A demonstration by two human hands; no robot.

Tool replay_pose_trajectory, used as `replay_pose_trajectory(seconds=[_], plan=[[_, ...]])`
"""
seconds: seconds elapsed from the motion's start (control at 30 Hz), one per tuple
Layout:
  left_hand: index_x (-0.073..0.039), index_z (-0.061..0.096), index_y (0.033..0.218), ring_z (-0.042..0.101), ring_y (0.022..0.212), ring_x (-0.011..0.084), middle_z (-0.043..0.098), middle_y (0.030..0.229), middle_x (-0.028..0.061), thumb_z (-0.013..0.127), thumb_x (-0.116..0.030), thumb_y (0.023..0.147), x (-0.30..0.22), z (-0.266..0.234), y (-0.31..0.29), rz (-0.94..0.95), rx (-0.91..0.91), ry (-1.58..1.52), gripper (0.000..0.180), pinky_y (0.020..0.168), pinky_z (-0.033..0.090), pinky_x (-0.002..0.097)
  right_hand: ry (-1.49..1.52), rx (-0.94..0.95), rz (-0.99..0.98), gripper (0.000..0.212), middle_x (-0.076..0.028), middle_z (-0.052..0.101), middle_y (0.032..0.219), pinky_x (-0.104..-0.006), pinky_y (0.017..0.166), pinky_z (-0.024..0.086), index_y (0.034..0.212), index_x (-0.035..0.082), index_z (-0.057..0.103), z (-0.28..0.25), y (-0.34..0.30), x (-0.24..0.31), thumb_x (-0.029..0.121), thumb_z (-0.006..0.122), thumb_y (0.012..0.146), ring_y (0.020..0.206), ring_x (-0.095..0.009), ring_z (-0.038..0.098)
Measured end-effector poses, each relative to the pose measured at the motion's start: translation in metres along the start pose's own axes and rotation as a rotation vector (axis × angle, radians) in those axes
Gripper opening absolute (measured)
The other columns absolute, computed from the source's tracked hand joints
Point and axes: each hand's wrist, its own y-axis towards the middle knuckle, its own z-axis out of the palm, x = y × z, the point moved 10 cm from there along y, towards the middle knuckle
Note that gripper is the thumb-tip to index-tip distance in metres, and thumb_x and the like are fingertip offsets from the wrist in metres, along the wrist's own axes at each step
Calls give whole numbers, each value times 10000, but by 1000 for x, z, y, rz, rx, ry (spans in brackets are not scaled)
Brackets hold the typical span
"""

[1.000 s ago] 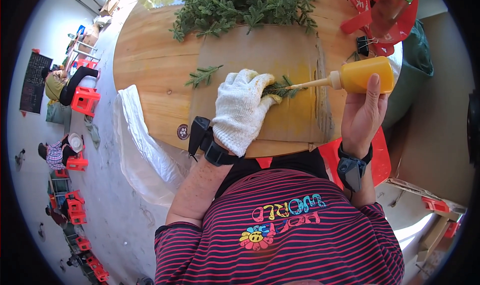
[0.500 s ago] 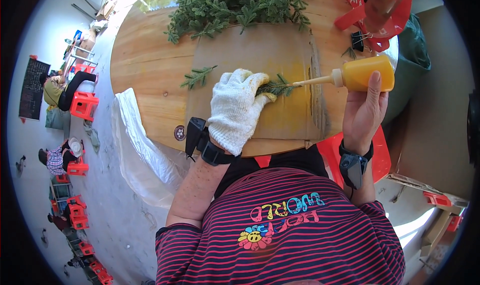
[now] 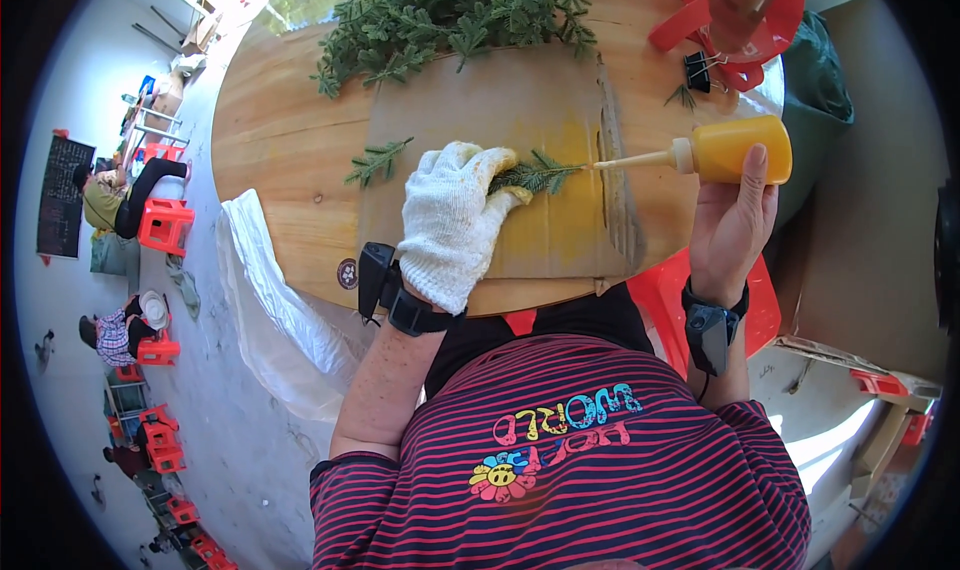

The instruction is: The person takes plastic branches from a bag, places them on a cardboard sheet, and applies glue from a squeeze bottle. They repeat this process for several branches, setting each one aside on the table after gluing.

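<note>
My left hand [image 3: 452, 220], in a white knit glove with yellow-stained fingertips, pinches a small green fir sprig [image 3: 535, 176] over a cardboard sheet [image 3: 480, 100]. The sprig's stem end points right. In my bare right hand [image 3: 733, 225] lies a squeeze bottle [image 3: 742, 152] of yellow-orange liquid, tipped on its side with the thumb across it. Its long pale nozzle points left, the tip at or very close to the stem end; I cannot tell if they touch. Another fir sprig [image 3: 379, 162] rests left of the gloved hand at the cardboard's edge.
A heap of fir sprigs [image 3: 450, 15] covers the table's far side. At the far right are a red bag [image 3: 775, 45] and a black binder clip [image 3: 698, 72]. White plastic sheeting [image 3: 275, 280] hangs at the left. People sit on red stools [image 3: 165, 226] farther left.
The gloved hand and sprig have shifted slightly left relative to the bottle, so the nozzle tip is now at the stem end instead of overlapping the needles. The whole view has shifted slightly.
</note>
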Motion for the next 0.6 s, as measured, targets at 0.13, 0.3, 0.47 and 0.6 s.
replay_pose_trajectory(seconds=[0.13,0.3,0.47,0.6], plan=[[-114,650,935,556,871,261,600,893,61,746,-237,647,-2,1,1,3,5,13,328,751,447,374,-14,-19,-3,340,-75,583,1093,-392,948,450,1195,43,464,-10,2,3,243,536,929,1055,-264,579],[-114,650,940,559,870,263,604,898,65,744,-238,648,-2,3,3,18,6,11,331,754,449,372,-19,-31,-12,340,-79,583,1093,-385,932,459,1188,42,469,-17,5,6,245,543,925,1056,-283,581],[-123,642,928,558,832,256,597,856,53,731,-249,665,-2,-3,2,39,-20,41,305,724,446,374,3,-10,-20,350,-84,580,1100,-368,910,470,1195,39,469,-14,8,8,258,534,929,1056,-286,581],[-144,631,927,555,801,239,581,806,40,715,-251,684,-9,-3,-1,59,-23,118,279,700,437,373,17,-8,20,378,-100,573,1110,-358,895,474,1201,33,467,-24,9,4,290,526,930,1056,-293,575]])
